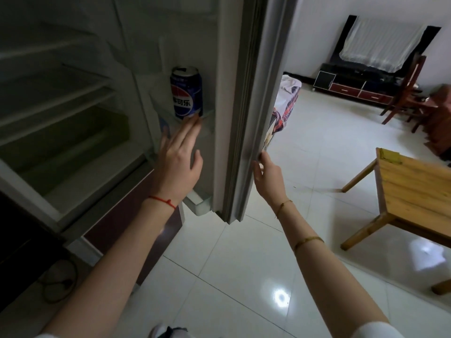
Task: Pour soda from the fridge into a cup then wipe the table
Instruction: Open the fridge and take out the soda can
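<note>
A blue soda can (187,92) with a red, white and blue logo stands upright on a clear shelf inside the open fridge door (229,98). My left hand (179,153) reaches up toward it with straight fingers, the fingertips just below the can's base at the shelf rim. My right hand (264,170) grips the outer edge of the fridge door, fingers curled behind the edge. A wooden table (415,191) stands at the right. No cup shows.
The fridge interior (61,118) at left has bare shelves and a drawer. White tiled floor (244,276) lies below. A TV cabinet (353,86), wooden chairs (410,91) and a cloth-covered object (286,103) stand behind the door. A cable (58,281) lies at lower left.
</note>
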A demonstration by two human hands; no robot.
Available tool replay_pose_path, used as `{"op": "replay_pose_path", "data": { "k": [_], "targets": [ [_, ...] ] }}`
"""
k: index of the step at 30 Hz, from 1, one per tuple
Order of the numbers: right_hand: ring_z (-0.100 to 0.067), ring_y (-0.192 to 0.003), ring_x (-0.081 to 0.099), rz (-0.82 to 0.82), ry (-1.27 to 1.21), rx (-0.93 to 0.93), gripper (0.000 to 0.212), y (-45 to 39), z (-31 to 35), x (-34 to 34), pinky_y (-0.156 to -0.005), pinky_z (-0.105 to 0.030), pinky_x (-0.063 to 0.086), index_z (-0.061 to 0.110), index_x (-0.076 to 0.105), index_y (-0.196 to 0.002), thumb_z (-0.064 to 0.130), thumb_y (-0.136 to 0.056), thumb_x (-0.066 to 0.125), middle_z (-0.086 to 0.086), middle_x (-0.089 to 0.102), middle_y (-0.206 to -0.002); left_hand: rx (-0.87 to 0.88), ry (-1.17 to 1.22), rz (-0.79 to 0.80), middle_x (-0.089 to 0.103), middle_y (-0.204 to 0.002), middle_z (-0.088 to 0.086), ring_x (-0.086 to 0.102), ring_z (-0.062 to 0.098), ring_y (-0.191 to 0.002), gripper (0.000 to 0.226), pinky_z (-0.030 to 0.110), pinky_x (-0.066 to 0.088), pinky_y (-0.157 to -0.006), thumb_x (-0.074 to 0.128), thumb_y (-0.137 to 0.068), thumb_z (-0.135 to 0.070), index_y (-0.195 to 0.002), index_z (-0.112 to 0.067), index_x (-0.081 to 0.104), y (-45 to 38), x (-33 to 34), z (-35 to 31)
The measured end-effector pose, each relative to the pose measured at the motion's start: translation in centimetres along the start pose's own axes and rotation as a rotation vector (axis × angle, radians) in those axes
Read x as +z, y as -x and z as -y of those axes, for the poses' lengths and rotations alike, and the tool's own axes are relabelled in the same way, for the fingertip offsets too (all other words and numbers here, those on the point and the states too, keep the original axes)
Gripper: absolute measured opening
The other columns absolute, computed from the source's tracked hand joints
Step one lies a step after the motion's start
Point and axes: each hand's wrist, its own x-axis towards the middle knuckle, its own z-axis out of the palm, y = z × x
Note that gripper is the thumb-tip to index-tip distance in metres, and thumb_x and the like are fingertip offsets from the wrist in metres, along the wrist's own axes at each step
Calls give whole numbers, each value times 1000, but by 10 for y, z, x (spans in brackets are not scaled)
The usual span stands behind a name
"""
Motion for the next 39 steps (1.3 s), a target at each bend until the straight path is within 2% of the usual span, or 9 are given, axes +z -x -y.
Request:
{"op": "replay_pose_path", "data": {
  "k": [3,7,12,21,26,29,33,36,39],
  "targets": [
    [-40,-93,64,-6,1,38,18,-21,-15,-11,-77,-49,54,5,50,-111,17,-101,42,-19,68,-105,40,-64,16,38,-154,3,34,16,-143,59,55,18,-119,55,-90,-8,-147,-14,39,-14,17,-11],
    [-41,-84,59,-4,22,83,14,-51,-33,-23,-69,-45,48,2,48,-104,12,-100,41,-21,66,-96,70,-105,26,35,-156,1,31,14,-145,62,49,13,-122,54,-90,-9,-149,-15,36,-33,43,-24],
    [-41,-88,61,22,34,112,15,-90,-59,-31,-78,-55,52,6,48,-110,14,-100,40,-21,66,-102,88,-118,12,31,-158,2,27,16,-147,62,47,14,-122,51,-91,-8,-150,-15,33,-52,77,-37],
    [-36,-91,61,37,11,101,18,-159,-100,-42,-82,-53,53,9,50,-114,7,-100,38,-16,66,-105,112,-141,-37,32,-157,4,28,16,-146,63,42,20,-122,52,-91,-3,-151,-12,33,-92,133,-56],
    [-37,-91,60,61,2,101,18,-203,-121,-47,-77,-48,52,7,51,-112,5,-99,38,-17,65,-105,110,-105,-33,34,-156,5,30,17,-145,61,44,23,-121,53,-93,-5,-150,-10,33,-118,161,-61],
    [-35,-97,60,76,-70,136,20,-228,-131,-44,-85,-47,53,7,53,-114,9,-101,38,-15,64,-109,127,-69,-17,35,-155,5,31,16,-145,60,42,22,-121,55,-93,-5,-150,-8,33,-133,174,-61],
    [-28,-108,55,27,-165,135,20,-264,-148,-39,-102,-51,45,13,56,-112,12,-99,41,-3,63,-105,122,20,-12,36,-155,5,28,15,-146,60,38,21,-122,56,-93,-2,-149,-7,35,-153,193,-64],
    [-17,-93,55,2,-213,142,18,-287,-155,-36,-107,-59,37,19,55,-104,19,-97,38,9,59,-90,113,46,-37,37,-154,6,28,16,-146,57,40,24,-121,56,-93,-1,-147,-4,37,-169,200,-68],
    [-19,-92,56,13,-291,183,26,-308,-155,-34,-100,-56,43,14,59,-105,23,-98,35,1,63,-95,75,44,-65,40,-152,6,30,16,-145,55,41,24,-121,55,-93,0,-146,-4,40,-187,204,-72]
  ]
}}
